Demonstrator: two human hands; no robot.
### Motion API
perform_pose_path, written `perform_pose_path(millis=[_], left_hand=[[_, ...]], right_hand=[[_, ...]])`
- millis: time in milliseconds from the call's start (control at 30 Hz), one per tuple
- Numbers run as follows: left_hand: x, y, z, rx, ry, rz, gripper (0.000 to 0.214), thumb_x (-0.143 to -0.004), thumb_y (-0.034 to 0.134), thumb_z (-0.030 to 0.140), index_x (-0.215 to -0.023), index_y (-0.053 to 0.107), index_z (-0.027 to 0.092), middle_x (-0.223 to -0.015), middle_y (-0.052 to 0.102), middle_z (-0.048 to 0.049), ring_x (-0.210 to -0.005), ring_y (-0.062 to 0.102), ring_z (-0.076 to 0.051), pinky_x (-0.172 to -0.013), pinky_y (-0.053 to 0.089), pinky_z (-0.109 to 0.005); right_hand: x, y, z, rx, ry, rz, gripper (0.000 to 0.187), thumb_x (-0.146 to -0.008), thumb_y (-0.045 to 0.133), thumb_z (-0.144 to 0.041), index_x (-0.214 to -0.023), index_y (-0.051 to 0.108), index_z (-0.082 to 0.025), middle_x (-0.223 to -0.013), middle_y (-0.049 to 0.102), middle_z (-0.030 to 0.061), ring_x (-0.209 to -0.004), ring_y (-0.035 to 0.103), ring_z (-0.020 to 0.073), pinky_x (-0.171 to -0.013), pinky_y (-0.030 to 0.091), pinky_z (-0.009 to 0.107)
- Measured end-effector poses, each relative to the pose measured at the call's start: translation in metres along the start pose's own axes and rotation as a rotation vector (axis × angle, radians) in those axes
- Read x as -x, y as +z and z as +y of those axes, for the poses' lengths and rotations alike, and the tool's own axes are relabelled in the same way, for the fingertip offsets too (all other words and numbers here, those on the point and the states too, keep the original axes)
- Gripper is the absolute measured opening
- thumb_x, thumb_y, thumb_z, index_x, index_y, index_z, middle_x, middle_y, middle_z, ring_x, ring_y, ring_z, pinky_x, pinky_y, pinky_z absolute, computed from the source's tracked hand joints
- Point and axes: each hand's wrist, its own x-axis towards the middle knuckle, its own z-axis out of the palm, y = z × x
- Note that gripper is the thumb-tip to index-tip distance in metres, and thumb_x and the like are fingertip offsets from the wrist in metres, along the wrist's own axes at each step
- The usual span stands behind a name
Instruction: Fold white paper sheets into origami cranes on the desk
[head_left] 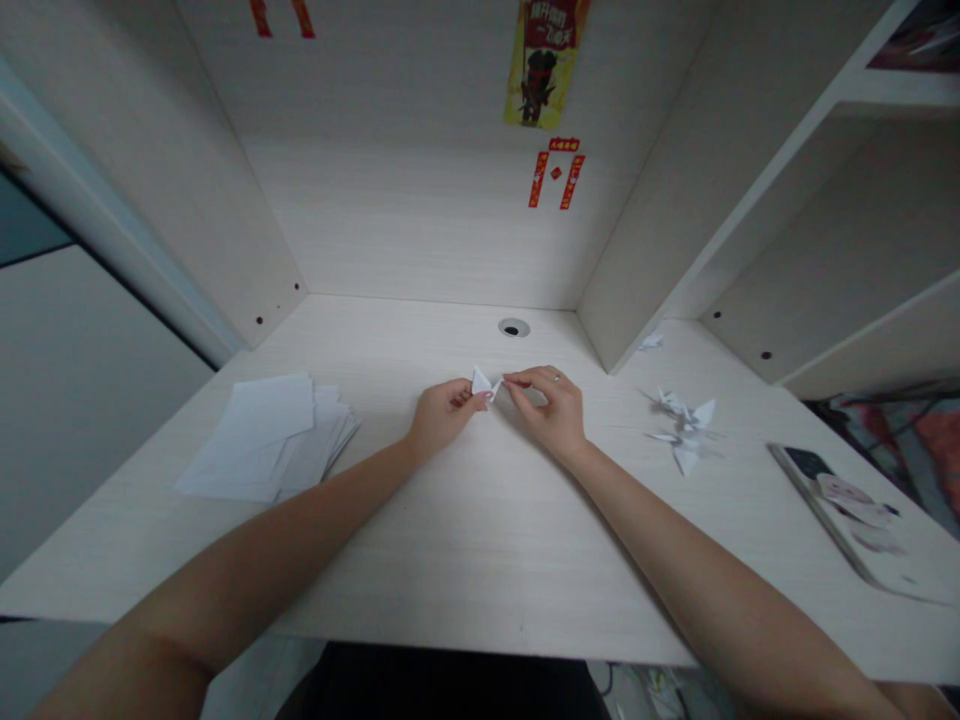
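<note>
A small folded piece of white paper [484,383] stands just above the pale wooden desk [480,540], near its middle. My left hand [442,415] pinches its left side with fingers curled. My right hand [551,405], a ring on one finger, pinches its right side with thumb and forefinger. Both forearms reach in from the near edge.
A loose stack of white paper sheets [266,440] lies at the left. Several folded white paper cranes [684,425] sit at the right, a phone [840,505] beyond them. A cable hole [514,327] is at the back. Shelf walls rise on both sides.
</note>
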Motion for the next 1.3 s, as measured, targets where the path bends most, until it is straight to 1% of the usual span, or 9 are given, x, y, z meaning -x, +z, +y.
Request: perform_pose_path(millis=[233, 433, 533, 667, 800, 867, 1133, 1300], left_hand=[[-0.001, 0.001, -0.003, -0.02, 0.002, -0.036, 0.027, -0.075, 0.058, 0.041, -0.071, 0.065, 0.015, -0.067, 0.065, -0.0019, -0.061, 0.057, -0.013, -0.058, 0.042, -0.022], [0.0, 0.001, 0.0, -0.01, 0.003, -0.056, 0.027, -0.077, 0.056, 0.04, -0.073, 0.065, 0.015, -0.068, 0.065, -0.0019, -0.063, 0.058, -0.013, -0.059, 0.043, -0.022], [0.0, 0.001, 0.002, -0.029, 0.002, -0.029, 0.027, -0.077, 0.057, 0.04, -0.07, 0.065, 0.015, -0.067, 0.064, -0.0017, -0.062, 0.058, -0.013, -0.06, 0.043, -0.021], [0.001, 0.001, 0.0, -0.051, 0.003, 0.017, 0.028, -0.077, 0.056, 0.041, -0.069, 0.064, 0.016, -0.067, 0.065, -0.0018, -0.062, 0.057, -0.013, -0.061, 0.043, -0.022], [0.001, 0.001, -0.001, -0.067, -0.001, 0.028, 0.028, -0.077, 0.056, 0.042, -0.068, 0.063, 0.016, -0.067, 0.065, -0.0018, -0.062, 0.057, -0.013, -0.059, 0.043, -0.022], [0.002, 0.001, -0.001, -0.068, 0.001, 0.023, 0.028, -0.077, 0.056, 0.041, -0.069, 0.063, 0.016, -0.067, 0.065, -0.0017, -0.062, 0.057, -0.013, -0.059, 0.043, -0.021], [0.0, 0.001, -0.002, -0.036, -0.005, 0.026, 0.027, -0.076, 0.057, 0.04, -0.069, 0.064, 0.016, -0.066, 0.065, -0.002, -0.061, 0.058, -0.013, -0.059, 0.043, -0.022], [-0.001, 0.001, -0.003, 0.007, -0.01, 0.002, 0.029, -0.077, 0.056, 0.041, -0.068, 0.064, 0.015, -0.067, 0.065, -0.0032, -0.062, 0.058, -0.013, -0.061, 0.043, -0.023]], right_hand=[[0.002, 0.0, 0.001, 0.038, -0.031, 0.03, 0.012, -0.08, 0.057, -0.023, -0.086, 0.068, -0.024, -0.076, 0.069, 0.0021, -0.074, 0.061, 0.0183, -0.072, 0.046, 0.033], [0.004, 0.0, 0.0, 0.031, -0.021, 0.037, 0.012, -0.081, 0.057, -0.023, -0.086, 0.068, -0.024, -0.077, 0.069, 0.0027, -0.075, 0.06, 0.0184, -0.073, 0.046, 0.034], [0.001, 0.001, 0.0, -0.048, 0.026, 0.006, 0.013, -0.082, 0.056, -0.025, -0.086, 0.069, -0.023, -0.079, 0.069, 0.0032, -0.074, 0.06, 0.0177, -0.071, 0.047, 0.033], [-0.003, 0.003, 0.002, -0.208, 0.155, -0.001, 0.015, -0.081, 0.057, -0.03, -0.083, 0.07, -0.022, -0.079, 0.068, 0.0035, -0.072, 0.06, 0.0161, -0.065, 0.047, 0.03], [-0.004, 0.005, 0.006, -0.341, 0.291, -0.006, 0.017, -0.081, 0.057, -0.033, -0.082, 0.07, -0.022, -0.084, 0.068, 0.0044, -0.078, 0.061, 0.0166, -0.067, 0.047, 0.029], [-0.005, 0.006, 0.007, -0.388, 0.331, -0.015, 0.017, -0.079, 0.059, -0.035, -0.082, 0.07, -0.022, -0.086, 0.068, 0.0048, -0.08, 0.061, 0.017, -0.067, 0.047, 0.029], [-0.005, 0.009, 0.011, -0.476, 0.343, -0.044, 0.012, -0.074, 0.066, -0.032, -0.071, 0.071, -0.021, -0.076, 0.067, 0.0044, -0.075, 0.06, 0.0166, -0.067, 0.046, 0.03], [-0.003, 0.012, 0.011, -0.545, 0.381, -0.034, 0.013, -0.073, 0.067, -0.032, -0.071, 0.071, -0.021, -0.076, 0.066, 0.0041, -0.072, 0.059, 0.0155, -0.065, 0.046, 0.029]])
